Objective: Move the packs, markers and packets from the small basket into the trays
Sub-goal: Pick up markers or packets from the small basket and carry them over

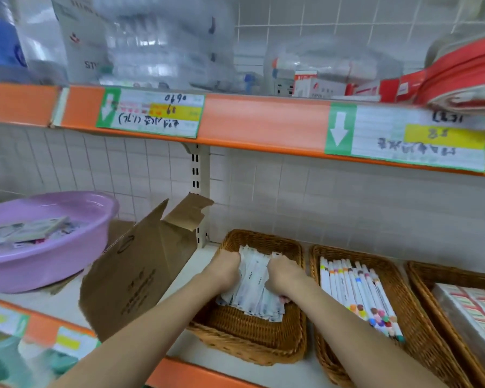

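Both forearms reach forward and down into the left wicker tray [263,242]. The left hand [226,268] curls over the left edge of a bundle of white packets [254,289], gripping it. The right hand [283,275] curls over the bundle's right edge, gripping it also. The packets lie flat inside this tray, long axes running from near rim to far rim, tilted slightly left at the far end. Right of this tray, the middle tray [420,331] holds markers [356,292], laid near-to-far, coloured caps toward the near rim. Farther right, a third tray [426,273] holds striped packs [471,306]. Left of the first tray stand a cardboard box [140,275] and a purple basin [39,264].
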Demonstrator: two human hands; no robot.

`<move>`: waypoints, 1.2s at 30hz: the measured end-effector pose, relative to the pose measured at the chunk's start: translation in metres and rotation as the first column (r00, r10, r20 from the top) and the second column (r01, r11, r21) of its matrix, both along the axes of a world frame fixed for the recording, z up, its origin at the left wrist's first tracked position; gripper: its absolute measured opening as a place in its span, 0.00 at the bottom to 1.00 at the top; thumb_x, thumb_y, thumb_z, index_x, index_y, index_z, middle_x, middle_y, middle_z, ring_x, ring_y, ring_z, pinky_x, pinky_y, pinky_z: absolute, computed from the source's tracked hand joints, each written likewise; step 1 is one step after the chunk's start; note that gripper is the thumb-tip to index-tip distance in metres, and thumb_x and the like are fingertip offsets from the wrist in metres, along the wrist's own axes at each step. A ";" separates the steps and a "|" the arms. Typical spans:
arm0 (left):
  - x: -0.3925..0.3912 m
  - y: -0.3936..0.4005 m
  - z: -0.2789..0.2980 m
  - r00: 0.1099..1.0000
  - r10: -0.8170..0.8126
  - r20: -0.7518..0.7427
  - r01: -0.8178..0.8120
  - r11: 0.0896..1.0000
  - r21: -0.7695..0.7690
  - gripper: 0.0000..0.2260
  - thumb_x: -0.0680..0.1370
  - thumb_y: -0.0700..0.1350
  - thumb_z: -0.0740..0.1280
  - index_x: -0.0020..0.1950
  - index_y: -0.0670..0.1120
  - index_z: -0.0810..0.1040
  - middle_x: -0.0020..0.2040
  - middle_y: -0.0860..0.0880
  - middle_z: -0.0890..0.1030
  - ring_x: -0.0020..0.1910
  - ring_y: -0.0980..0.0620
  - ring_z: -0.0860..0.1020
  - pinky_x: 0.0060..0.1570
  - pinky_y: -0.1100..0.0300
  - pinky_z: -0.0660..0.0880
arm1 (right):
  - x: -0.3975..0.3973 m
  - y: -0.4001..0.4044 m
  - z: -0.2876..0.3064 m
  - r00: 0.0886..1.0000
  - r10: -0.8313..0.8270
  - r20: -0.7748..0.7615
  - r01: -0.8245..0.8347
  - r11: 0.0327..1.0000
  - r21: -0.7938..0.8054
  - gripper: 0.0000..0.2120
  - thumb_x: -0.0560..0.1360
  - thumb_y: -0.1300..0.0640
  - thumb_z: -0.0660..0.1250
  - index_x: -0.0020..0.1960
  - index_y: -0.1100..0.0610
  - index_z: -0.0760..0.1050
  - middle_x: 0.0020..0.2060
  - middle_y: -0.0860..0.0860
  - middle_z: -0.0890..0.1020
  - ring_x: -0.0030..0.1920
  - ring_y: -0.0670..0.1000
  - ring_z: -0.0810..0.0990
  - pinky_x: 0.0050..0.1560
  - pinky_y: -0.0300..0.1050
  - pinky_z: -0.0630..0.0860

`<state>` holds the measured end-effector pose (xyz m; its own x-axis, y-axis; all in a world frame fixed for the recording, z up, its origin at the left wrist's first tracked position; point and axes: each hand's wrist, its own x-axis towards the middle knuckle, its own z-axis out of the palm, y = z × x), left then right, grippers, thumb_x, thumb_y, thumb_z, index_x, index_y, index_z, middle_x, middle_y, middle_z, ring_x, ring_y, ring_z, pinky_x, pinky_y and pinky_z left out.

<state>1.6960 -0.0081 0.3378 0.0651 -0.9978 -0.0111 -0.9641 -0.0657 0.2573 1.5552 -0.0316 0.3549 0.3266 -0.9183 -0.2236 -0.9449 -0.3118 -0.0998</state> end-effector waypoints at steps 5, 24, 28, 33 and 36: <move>-0.001 0.003 -0.001 0.998 -0.025 0.057 0.024 1.000 0.017 0.04 0.77 0.35 0.61 0.49 0.39 0.75 0.53 0.40 0.77 0.53 0.43 0.76 0.48 0.54 0.74 | 0.002 0.002 0.002 1.000 -0.001 -0.025 0.002 1.000 0.019 0.13 0.77 0.68 0.57 0.36 0.58 0.66 0.53 0.60 0.81 0.35 0.52 0.77 0.28 0.38 0.69; -0.004 0.004 -0.012 0.972 -0.197 0.130 0.205 0.977 -0.058 0.14 0.78 0.34 0.56 0.63 0.38 0.73 0.61 0.40 0.71 0.58 0.40 0.73 0.51 0.52 0.72 | -0.033 0.029 -0.004 0.975 -0.073 0.211 0.126 0.960 -0.250 0.16 0.77 0.65 0.56 0.60 0.62 0.78 0.60 0.58 0.77 0.59 0.58 0.76 0.58 0.50 0.75; -0.012 0.011 -0.003 0.965 -0.231 0.124 0.240 0.969 -0.062 0.16 0.81 0.39 0.55 0.67 0.38 0.69 0.64 0.40 0.69 0.64 0.41 0.69 0.59 0.51 0.69 | -0.038 0.040 -0.009 0.990 -0.001 0.138 0.042 0.955 -0.295 0.20 0.80 0.60 0.55 0.71 0.59 0.69 0.64 0.57 0.72 0.66 0.56 0.68 0.64 0.48 0.69; -0.034 0.022 0.003 0.947 -0.303 0.104 0.295 0.952 0.082 0.24 0.84 0.53 0.50 0.76 0.41 0.57 0.74 0.40 0.61 0.72 0.40 0.61 0.69 0.47 0.62 | -0.050 0.061 -0.011 1.000 0.013 0.024 -0.010 0.993 -0.116 0.30 0.82 0.43 0.51 0.79 0.53 0.48 0.78 0.50 0.51 0.78 0.53 0.48 0.75 0.57 0.50; -0.050 0.029 0.007 0.937 -0.340 0.080 0.319 0.926 0.199 0.28 0.83 0.57 0.47 0.79 0.46 0.46 0.79 0.43 0.48 0.78 0.42 0.48 0.75 0.44 0.49 | -0.066 0.072 -0.012 0.996 -0.011 0.084 0.016 0.998 -0.062 0.32 0.81 0.37 0.47 0.79 0.49 0.42 0.79 0.46 0.43 0.78 0.49 0.41 0.76 0.59 0.43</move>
